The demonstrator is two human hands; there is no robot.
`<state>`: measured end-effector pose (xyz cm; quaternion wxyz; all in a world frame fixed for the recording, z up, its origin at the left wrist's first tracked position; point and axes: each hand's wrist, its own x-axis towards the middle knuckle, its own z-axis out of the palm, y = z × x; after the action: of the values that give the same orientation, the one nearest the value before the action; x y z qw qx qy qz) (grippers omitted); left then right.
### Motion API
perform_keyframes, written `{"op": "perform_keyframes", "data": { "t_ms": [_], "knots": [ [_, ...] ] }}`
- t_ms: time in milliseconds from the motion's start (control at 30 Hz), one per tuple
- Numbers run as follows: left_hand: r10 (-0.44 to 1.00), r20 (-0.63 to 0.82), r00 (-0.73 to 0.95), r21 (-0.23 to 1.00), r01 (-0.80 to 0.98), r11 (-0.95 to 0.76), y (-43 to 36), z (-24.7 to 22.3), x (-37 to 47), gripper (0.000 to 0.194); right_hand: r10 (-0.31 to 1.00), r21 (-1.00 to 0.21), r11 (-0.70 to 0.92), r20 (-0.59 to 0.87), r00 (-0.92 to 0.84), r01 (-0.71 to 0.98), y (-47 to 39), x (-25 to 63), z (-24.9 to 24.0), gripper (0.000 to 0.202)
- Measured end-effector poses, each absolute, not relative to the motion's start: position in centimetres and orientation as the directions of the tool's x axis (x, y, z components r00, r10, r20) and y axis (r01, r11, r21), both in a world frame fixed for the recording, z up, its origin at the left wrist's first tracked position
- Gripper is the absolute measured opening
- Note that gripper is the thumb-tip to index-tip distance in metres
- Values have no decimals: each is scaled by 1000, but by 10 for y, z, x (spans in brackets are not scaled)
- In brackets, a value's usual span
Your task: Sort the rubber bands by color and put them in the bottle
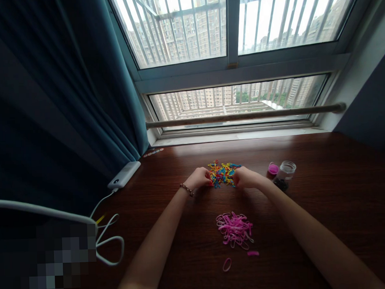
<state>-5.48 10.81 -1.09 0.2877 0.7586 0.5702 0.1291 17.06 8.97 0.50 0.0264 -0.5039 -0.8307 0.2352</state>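
While the left hand (199,178) is stretched forward, curled at the left edge of the multicoloured band pile (223,173), I cannot tell whether its grip pinches anything. The pile lies on the desk (326,182) between both hands, pointing every way, long axis unclear. The right hand (244,177) bends inward, fingertips hidden, its grip unreadable.

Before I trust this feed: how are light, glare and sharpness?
Head view: upper panes of the window wash out towards white; the curtain sinks into shadow; a pale sheen lies along the far edge of the table; lower left corner pixelated; left hand and right hand look small, detail unclear.
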Motion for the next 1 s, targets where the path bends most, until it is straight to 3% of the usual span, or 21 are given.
{"op": "perform_keyframes", "data": {
  "t_ms": [167, 267, 333, 400, 533, 667, 767, 867, 1000],
  "knots": [
    [959, 209, 191, 561, 780, -277, 117, -24, -53, 27, 936, -607, 344, 283, -209, 716, 115, 179, -13, 21],
    [944, 292, 157, 545, 783, -299, 120, -42, -50, 38, 901, -568, 265, 433, 8, 779, 124, 183, -41, 30],
    [938, 294, 185, 537, 780, -322, 121, -52, -49, 42, 906, -541, 220, 422, 35, 812, 123, 181, -57, 39],
    [921, 287, 264, 546, 745, -384, 121, -57, -47, 41, 922, -542, 273, 382, -57, 795, 119, 173, -65, 41],
    [858, 279, 431, 702, 518, -489, 120, -54, -47, 35, 872, -692, 489, 374, -316, 531, 111, 156, -55, 37],
    [851, 276, 446, 857, 287, -429, 117, -47, -48, 47, 887, -815, 458, 393, -243, 354, 108, 154, -39, 33],
    [827, 290, 481, 812, 335, -479, 114, -44, -47, 60, 848, -734, 529, 434, -305, 426, 107, 159, -40, 38],
    [805, 320, 499, 709, 438, -553, 111, -42, -45, 40, 815, -635, 578, 413, -407, 513, 107, 162, -48, 36],
    [832, 341, 437, 676, 501, -540, 110, -43, -42, 17, 888, -738, 460, 378, -263, 493, 113, 167, -53, 20]
  ]
}}
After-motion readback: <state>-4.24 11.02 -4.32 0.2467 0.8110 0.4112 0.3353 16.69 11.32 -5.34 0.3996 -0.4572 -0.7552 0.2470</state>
